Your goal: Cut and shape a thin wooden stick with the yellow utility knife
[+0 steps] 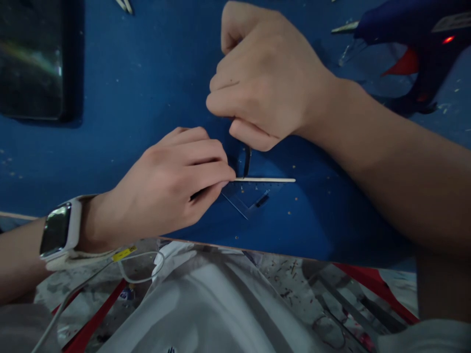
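Observation:
A thin pale wooden stick (272, 180) lies level on the blue table, its left end pinched in the fingers of my left hand (176, 176). Just below the stick, flat on the table, is a clear plastic set square (247, 203), partly covered by those fingers. My right hand (265, 83) is closed in a fist above and to the right of the left one. From under it pokes a thin dark blade-like tool (248, 161), its tip at the stick close to my left fingertips. The rest of that tool is hidden inside the fist.
A blue hot glue gun (382, 29) with a lit red light and red trigger is at the upper right. A dark flat device (33, 63) rests at the upper left, and more stick ends (125, 6) lie at the top. The table's edge (294, 255) runs before my lap.

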The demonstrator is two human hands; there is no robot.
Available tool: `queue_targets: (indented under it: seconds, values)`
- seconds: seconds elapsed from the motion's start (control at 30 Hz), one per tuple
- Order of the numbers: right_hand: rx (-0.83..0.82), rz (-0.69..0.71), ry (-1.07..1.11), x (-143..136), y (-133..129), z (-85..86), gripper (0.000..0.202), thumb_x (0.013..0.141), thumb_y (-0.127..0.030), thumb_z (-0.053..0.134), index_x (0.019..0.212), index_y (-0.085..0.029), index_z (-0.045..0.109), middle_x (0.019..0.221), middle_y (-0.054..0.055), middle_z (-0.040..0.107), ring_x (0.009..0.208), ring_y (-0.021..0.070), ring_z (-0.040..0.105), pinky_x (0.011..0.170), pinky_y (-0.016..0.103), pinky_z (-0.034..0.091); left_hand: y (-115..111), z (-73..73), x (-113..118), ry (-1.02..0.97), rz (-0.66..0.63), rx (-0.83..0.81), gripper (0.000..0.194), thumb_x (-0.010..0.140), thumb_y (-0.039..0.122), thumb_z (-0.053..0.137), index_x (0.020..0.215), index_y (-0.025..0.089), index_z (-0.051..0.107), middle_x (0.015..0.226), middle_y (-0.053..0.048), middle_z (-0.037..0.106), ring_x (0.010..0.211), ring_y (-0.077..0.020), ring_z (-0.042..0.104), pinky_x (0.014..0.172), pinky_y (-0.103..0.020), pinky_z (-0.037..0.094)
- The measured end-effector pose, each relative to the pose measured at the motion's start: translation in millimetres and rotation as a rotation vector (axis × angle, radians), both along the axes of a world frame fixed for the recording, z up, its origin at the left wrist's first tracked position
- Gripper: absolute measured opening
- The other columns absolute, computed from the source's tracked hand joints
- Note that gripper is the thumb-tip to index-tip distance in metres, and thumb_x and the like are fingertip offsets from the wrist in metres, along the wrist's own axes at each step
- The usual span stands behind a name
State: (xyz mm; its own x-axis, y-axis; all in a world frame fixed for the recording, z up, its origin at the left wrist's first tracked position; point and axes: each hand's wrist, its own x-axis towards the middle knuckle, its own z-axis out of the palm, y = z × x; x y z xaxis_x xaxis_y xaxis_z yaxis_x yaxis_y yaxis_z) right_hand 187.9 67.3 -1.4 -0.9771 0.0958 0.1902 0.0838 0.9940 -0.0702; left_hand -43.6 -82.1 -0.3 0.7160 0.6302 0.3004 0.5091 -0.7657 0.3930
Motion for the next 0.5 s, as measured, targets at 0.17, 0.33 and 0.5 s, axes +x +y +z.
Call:
queue_targets:
  seconds: [0.17, 0.33, 0.5]
  values:
    - [0.106, -0.011, -0.1, -6.1, -8.1, 7.4, 0.02, 0.09, -0.021, 0.031, 0.076, -0.034, 0.027, 0.072, -0.004, 0.028, 0.076, 0.0183, 0.046, 0.1, 0.063, 0.063, -0.4, -2.5, 1.7, -0.011, -0.011, 0.042, 0.02, 0.128, 0.013, 0.073, 0.116, 0.022, 0.087, 0.114, -0.001, 0.092, 0.102, -0.0207, 0.084, 0.088, -0.038, 0.065]
    - [0.193, -0.091, -0.308, -14.6, -17.9, 13.3, 0.021, 0.086, -0.019, 0.037, 0.074, -0.035, 0.045, 0.066, -0.002, 0.028, 0.07, 0.0191, 0.03, 0.092, 0.055, 0.059, -0.1, -3.3, 0.0, -0.013, -0.021, 0.041, 0.026, 0.129, 0.012, 0.069, 0.114, 0.022, 0.088, 0.115, -0.001, 0.092, 0.103, -0.0203, 0.086, 0.09, -0.037, 0.066]
    - [0.086, -0.069, -0.091, -5.8, -5.7, 3.5, 0.017, 0.089, -0.028, 0.042, 0.074, -0.035, 0.039, 0.067, -0.004, 0.025, 0.071, 0.0165, 0.019, 0.09, 0.056, 0.055, 0.8, -2.7, -2.2, -0.017, -0.026, 0.035, 0.023, 0.129, 0.013, 0.071, 0.116, 0.023, 0.087, 0.118, -0.001, 0.093, 0.103, -0.0197, 0.084, 0.086, -0.038, 0.064]
